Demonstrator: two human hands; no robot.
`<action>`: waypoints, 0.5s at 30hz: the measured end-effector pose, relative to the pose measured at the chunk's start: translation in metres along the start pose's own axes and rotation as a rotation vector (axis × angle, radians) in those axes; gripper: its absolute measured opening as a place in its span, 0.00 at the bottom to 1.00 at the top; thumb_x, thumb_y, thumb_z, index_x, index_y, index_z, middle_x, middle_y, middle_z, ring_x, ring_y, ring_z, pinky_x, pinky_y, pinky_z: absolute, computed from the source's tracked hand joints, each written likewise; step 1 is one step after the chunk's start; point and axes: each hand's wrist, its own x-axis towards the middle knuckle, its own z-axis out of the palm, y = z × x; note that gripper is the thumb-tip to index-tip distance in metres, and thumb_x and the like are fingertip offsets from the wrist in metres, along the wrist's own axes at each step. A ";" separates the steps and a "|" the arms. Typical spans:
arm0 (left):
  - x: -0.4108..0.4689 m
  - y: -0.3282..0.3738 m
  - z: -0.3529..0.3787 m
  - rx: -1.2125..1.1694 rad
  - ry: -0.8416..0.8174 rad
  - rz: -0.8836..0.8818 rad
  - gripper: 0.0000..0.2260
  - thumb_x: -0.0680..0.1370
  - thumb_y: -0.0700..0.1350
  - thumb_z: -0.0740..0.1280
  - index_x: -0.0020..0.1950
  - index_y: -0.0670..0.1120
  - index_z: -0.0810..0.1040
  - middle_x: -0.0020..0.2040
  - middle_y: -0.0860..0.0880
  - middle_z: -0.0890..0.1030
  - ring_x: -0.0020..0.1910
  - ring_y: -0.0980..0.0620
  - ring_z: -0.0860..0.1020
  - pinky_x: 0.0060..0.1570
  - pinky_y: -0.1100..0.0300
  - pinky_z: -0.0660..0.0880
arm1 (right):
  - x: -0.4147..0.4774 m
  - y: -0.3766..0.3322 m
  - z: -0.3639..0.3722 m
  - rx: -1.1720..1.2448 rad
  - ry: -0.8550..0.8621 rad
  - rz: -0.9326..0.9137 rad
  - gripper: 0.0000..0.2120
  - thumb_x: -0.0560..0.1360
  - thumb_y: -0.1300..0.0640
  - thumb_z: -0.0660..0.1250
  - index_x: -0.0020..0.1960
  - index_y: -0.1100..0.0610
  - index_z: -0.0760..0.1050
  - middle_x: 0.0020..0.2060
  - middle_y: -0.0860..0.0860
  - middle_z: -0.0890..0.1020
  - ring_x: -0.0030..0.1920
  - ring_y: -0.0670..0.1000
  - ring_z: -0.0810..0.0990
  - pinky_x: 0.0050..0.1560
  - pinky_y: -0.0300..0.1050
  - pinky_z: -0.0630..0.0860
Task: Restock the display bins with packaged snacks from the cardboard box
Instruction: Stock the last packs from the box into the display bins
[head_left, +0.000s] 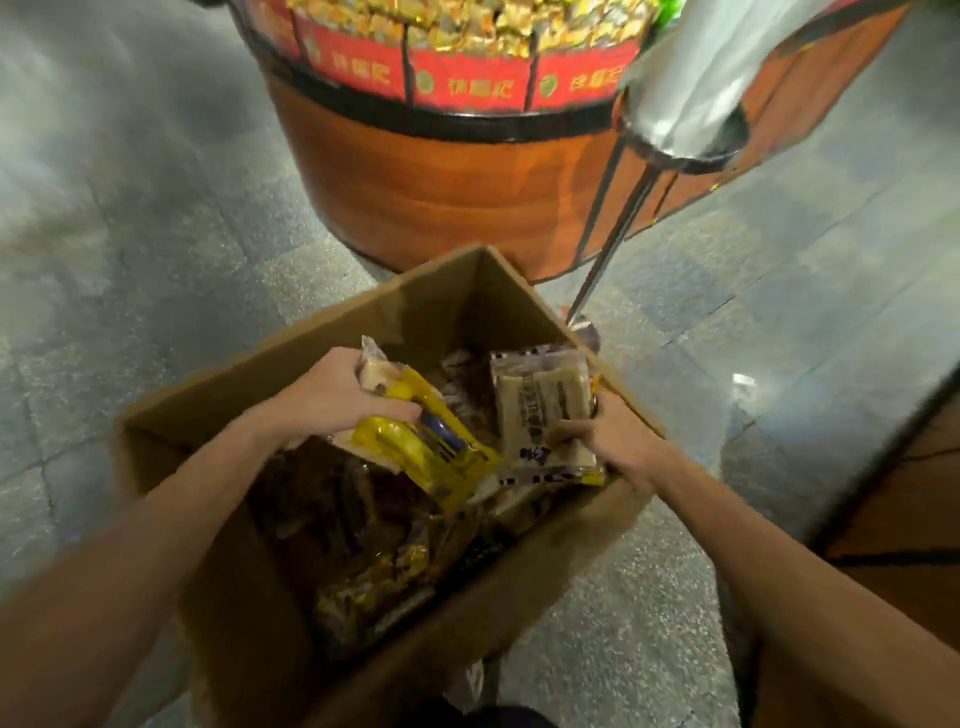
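An open cardboard box (415, 312) stands on the floor below me, with several snack packets lying in its dark bottom. My left hand (332, 397) grips a bunch of yellow snack packets (431, 452) over the middle of the box. My right hand (618, 441) holds a stack of pale beige packets (540, 405) by their lower edge at the box's right wall. Beyond the box stands a round wooden display bin (467, 171) with red labels, its top heaped with gold-wrapped snacks (467, 21).
A metal scoop-like tray (691, 98) on a thin slanted pole (608, 249) sits at the right of the round bin. Another wooden bin (893, 499) stands at the right edge. Grey tiled floor (156, 234) lies around the box.
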 end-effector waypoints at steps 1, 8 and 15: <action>-0.011 0.026 0.011 -0.028 -0.018 0.064 0.06 0.66 0.44 0.81 0.36 0.50 0.85 0.35 0.55 0.84 0.37 0.58 0.82 0.37 0.66 0.77 | -0.023 -0.003 -0.018 0.029 0.034 -0.045 0.30 0.62 0.59 0.81 0.62 0.58 0.76 0.52 0.56 0.86 0.53 0.56 0.85 0.55 0.56 0.82; -0.089 0.173 0.143 -0.283 -0.253 0.274 0.15 0.71 0.43 0.74 0.56 0.38 0.83 0.50 0.41 0.86 0.46 0.42 0.85 0.42 0.54 0.83 | -0.235 0.017 -0.129 0.245 0.297 -0.246 0.27 0.65 0.61 0.77 0.63 0.60 0.76 0.54 0.61 0.84 0.52 0.62 0.85 0.51 0.62 0.82; -0.183 0.280 0.339 -0.480 -0.688 0.186 0.16 0.71 0.49 0.71 0.54 0.42 0.85 0.52 0.39 0.85 0.44 0.44 0.86 0.43 0.48 0.84 | -0.458 0.086 -0.190 0.654 0.600 -0.376 0.07 0.71 0.65 0.72 0.49 0.65 0.83 0.44 0.61 0.86 0.40 0.55 0.87 0.42 0.48 0.84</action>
